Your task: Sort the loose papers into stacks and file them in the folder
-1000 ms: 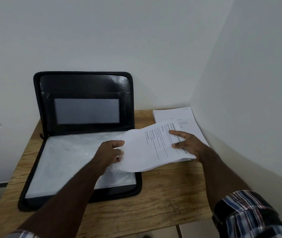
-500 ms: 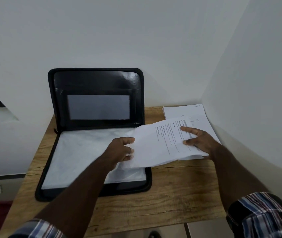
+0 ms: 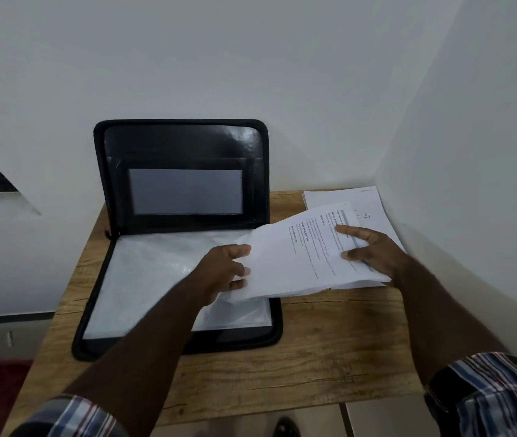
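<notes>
While my left hand [image 3: 225, 272] pinched the printed sheets [image 3: 301, 257] and my right hand [image 3: 373, 250] pressed flat at their 3 o'clock end, I judged filing underway, next sliding them toward 9 o'clock into the open folder [image 3: 175, 244].

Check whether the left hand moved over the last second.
No. The left hand grips the sheet at the same spot over the folder's right side; only the camera shifted.
</notes>
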